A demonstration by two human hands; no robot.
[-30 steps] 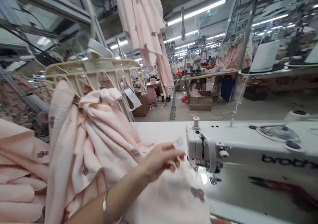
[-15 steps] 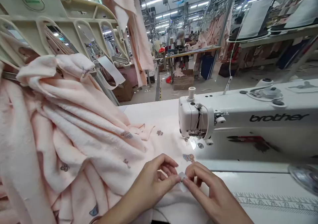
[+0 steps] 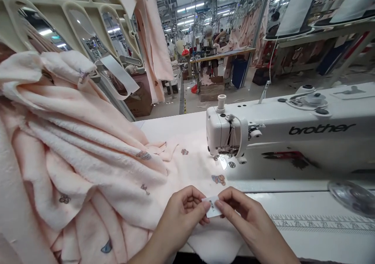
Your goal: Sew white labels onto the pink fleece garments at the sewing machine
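Observation:
A small white label (image 3: 213,208) with dark print is held flat above the cloth. My left hand (image 3: 187,213) pinches its left edge between thumb and forefinger. On the label's right side, my right hand (image 3: 244,211) pinches it the same way. Beneath and to the left of both hands spreads pale pink plush fabric (image 3: 117,170) with small printed figures, one of them a bear print (image 3: 218,179) just beyond my fingers. The white sewing machine head (image 3: 224,133) stands past the hands, the fabric's edge lying near its needle area.
Red-handled snips (image 3: 284,155) lie on the machine bed. A printed ruler (image 3: 319,224) runs along the table's right front, near a clear round dish (image 3: 348,197). A cream plastic rack (image 3: 84,6) stands at the left. Thread cones (image 3: 297,12) are at the upper right.
The label, earlier tilted and mostly covered by my fingers, is now stretched level between both hands with its print showing. The view has shifted slightly.

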